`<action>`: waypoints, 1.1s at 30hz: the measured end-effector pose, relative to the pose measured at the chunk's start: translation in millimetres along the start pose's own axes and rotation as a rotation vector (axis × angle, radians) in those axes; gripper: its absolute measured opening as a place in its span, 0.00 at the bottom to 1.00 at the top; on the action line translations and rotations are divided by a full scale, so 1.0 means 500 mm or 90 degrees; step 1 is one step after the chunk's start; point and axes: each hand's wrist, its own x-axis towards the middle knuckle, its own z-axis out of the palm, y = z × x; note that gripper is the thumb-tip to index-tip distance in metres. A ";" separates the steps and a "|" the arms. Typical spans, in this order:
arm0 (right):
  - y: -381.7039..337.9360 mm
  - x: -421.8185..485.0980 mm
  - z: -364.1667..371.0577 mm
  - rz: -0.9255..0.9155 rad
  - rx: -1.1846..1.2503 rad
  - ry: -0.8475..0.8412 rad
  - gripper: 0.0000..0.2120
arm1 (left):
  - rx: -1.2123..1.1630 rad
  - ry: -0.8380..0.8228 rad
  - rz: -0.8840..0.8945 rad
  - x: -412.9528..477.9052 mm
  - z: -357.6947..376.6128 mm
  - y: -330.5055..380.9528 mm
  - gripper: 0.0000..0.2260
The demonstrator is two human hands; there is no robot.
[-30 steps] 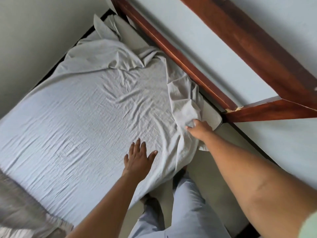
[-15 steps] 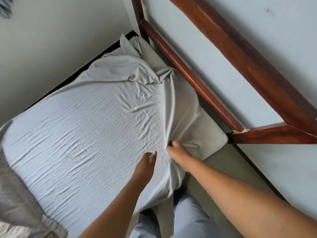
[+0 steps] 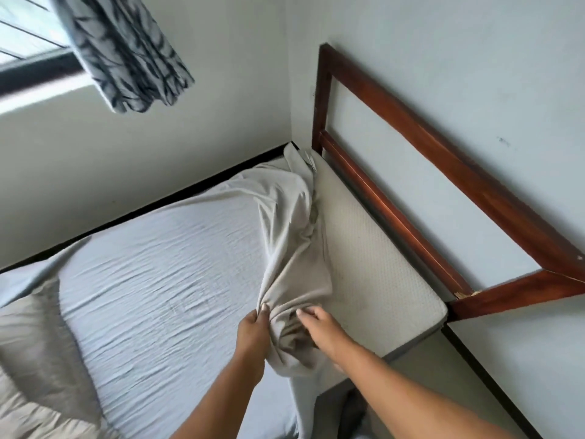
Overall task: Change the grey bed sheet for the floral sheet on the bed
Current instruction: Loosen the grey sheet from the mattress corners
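Grey bed sheet (image 3: 164,280) now bunches into a ridge on the mattress (image 3: 380,280), peeled farther from the headboard (image 3: 443,191) than half a second ago. Left hand (image 3: 251,331), open before, pinches the bunch; right hand (image 3: 319,327) grips it too.

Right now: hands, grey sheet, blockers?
Left hand, right hand both grip bunched grey sheet. Peeled off headboard side, mattress bare there. Floral sheet not in view. Nothing in the way.
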 end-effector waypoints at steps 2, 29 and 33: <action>-0.026 0.000 0.041 0.087 0.128 -0.032 0.18 | -0.020 -0.085 0.006 -0.034 -0.048 0.012 0.18; -0.224 -0.121 0.385 -0.260 -0.248 -0.386 0.11 | 0.167 0.206 0.162 -0.084 -0.421 -0.048 0.17; -0.213 -0.091 0.417 -0.274 -0.204 -0.300 0.09 | 0.099 0.260 0.168 -0.089 -0.437 -0.063 0.17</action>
